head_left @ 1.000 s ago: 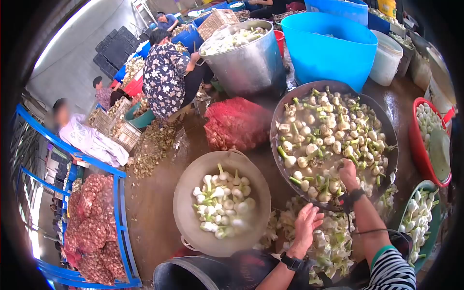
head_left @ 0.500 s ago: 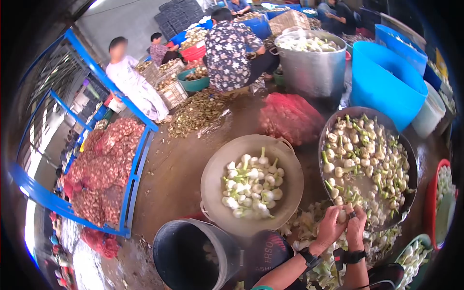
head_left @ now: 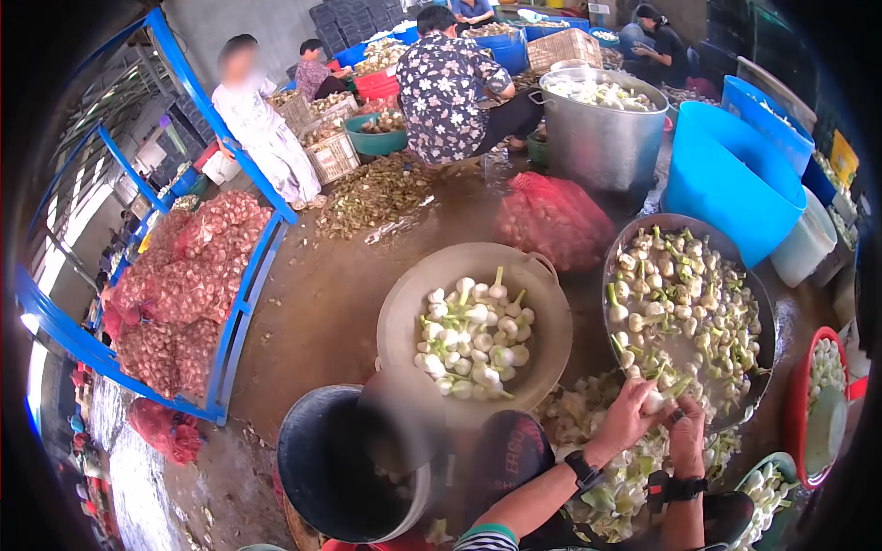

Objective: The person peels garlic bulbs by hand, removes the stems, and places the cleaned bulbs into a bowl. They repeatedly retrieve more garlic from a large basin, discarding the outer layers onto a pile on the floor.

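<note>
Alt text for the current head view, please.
The left hand and right hand hold a pale garlic bulb at the near edge of a dark pan of bulbs. Left of it sits a lighter pan of whiter bulbs.

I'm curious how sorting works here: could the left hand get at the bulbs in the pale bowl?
Probably yes: the bowl is open-topped, and only leaf scraps seem to lie between it and the left hand, though that hand now holds another bulb.

Soft, fairly bright light covers the floor point(head_left: 312, 340), glaring white toward its left edge; black vignetting rings everything, the blue railing point(head_left: 73, 347) bows, and a smudge blurs part of the dark bucket point(head_left: 317, 450).
</note>
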The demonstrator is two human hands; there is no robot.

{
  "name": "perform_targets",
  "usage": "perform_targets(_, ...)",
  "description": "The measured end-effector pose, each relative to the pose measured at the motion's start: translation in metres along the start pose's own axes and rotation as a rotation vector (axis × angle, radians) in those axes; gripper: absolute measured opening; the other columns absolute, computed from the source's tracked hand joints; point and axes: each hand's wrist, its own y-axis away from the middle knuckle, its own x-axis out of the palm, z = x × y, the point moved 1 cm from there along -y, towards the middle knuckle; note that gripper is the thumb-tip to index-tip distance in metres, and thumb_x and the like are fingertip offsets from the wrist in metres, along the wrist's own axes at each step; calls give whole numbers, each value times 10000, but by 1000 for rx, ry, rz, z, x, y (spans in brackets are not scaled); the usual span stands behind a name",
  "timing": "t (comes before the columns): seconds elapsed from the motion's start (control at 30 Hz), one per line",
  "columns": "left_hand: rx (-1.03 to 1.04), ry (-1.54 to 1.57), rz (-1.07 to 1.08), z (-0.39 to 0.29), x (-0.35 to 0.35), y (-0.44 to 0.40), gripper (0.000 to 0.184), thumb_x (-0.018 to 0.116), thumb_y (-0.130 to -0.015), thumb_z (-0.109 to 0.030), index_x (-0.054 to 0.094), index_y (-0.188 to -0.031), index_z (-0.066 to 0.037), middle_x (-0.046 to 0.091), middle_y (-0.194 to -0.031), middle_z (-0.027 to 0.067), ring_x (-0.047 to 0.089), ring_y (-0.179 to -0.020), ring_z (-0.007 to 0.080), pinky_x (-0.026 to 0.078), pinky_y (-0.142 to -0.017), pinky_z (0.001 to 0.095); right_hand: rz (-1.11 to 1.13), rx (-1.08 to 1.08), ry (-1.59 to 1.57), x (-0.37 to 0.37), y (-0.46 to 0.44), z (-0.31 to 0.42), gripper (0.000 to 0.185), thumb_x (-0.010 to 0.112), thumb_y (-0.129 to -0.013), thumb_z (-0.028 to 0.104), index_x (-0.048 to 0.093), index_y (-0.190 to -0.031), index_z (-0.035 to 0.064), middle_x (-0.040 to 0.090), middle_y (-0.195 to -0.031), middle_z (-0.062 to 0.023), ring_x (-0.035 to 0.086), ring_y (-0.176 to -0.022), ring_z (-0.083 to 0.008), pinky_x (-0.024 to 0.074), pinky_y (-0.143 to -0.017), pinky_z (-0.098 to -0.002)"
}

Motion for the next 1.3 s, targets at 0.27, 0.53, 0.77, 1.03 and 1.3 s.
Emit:
perform_targets(0.27,-761,1288,462,3,-5,3,355,612,-865,-308,567,-1079,-28,640,-877,74,636,-706,135,540,-641,271,147,-60,-119,-18,6,1,285,560,-838,236,609,-1006,10,613,-915,-46,595,-849,-151,477,-699,-274)
perform_targets(0.53,-638,730,164,7,17,12,289,642,-846,-91,550,-1106,-3,628,-979,61,618,-845,126,519,-747,254,-155,-264,248,-4,2,-1,130,471,-682,14,591,-730,13,573,-696,-41,514,-613,-148,410,-569,-280)
perform_targets(0.77,-667,1298,278,7,-5,-4,417,672,-803,-93,525,-1173,31,630,-994,111,625,-807,179,531,-648,277,-106,256,-748,-12,-8,-21,172,387,-903,90,526,-986,32,580,-1012,-99,600,-837,-290,496,-656,-404)
perform_targets(1.03,-730,1100,150,8,-4,-8,514,623,-809,-16,436,-1287,-50,580,-1125,107,617,-917,224,556,-691,300,-56,-151,560,-32,16,-14,193,585,-774,25,628,-960,-3,639,-866,-174,627,-842,-303,483,-710,-350)
perform_targets(1.3,-760,1331,270,-5,-1,-4,533,434,-857,-124,293,-1371,-97,501,-1214,139,577,-1003,266,544,-788,432,19,-700,1095,3,9,36,385,709,-605,25,602,-975,39,613,-827,-70,604,-778,-283,498,-651,-370)
